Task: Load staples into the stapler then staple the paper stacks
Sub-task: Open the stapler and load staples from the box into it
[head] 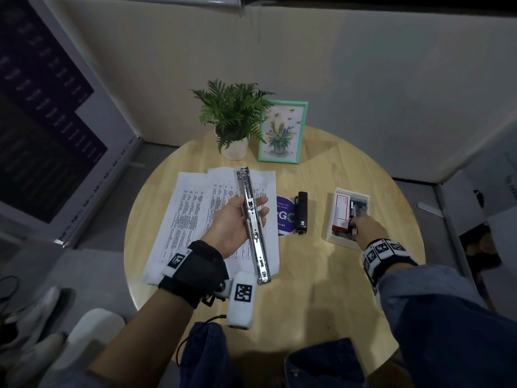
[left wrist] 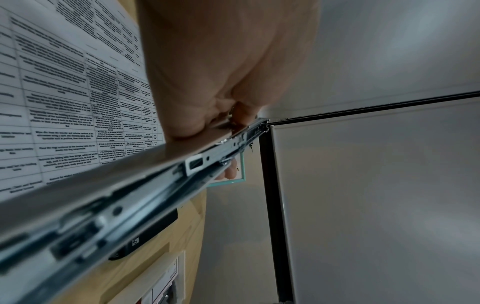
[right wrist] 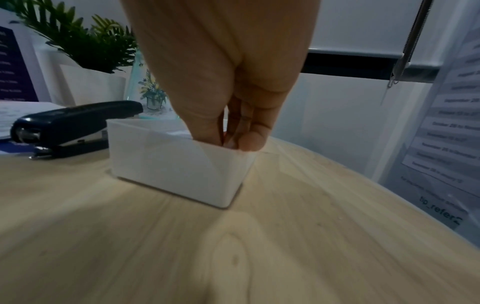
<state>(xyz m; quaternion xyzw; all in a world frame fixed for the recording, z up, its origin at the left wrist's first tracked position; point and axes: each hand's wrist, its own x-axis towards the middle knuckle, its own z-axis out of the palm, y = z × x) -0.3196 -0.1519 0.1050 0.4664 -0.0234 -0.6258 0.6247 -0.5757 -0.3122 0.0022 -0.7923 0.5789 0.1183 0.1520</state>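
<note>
My left hand (head: 251, 207), palm up over the printed paper stacks (head: 190, 214), grips a long silver stapler (head: 253, 219) that is swung open into one straight bar. The left wrist view shows its metal channel (left wrist: 155, 191) running from my fingers (left wrist: 207, 82) toward the camera. My right hand (head: 354, 224) reaches into a white box (head: 340, 242) at the table's right. Its fingertips (right wrist: 233, 142) are drawn together below the rim, and what they touch is hidden. A red-and-white staple packet (head: 342, 210) lies in the box. A black stapler (head: 302, 215) lies closed between papers and box.
A potted fern (head: 233, 113) and a teal picture frame (head: 281, 133) stand at the back of the round wooden table (head: 307, 275). A purple round sticker (head: 285, 217) lies beside the black stapler. Bare wood shows in front of the box, and partition walls ring the table.
</note>
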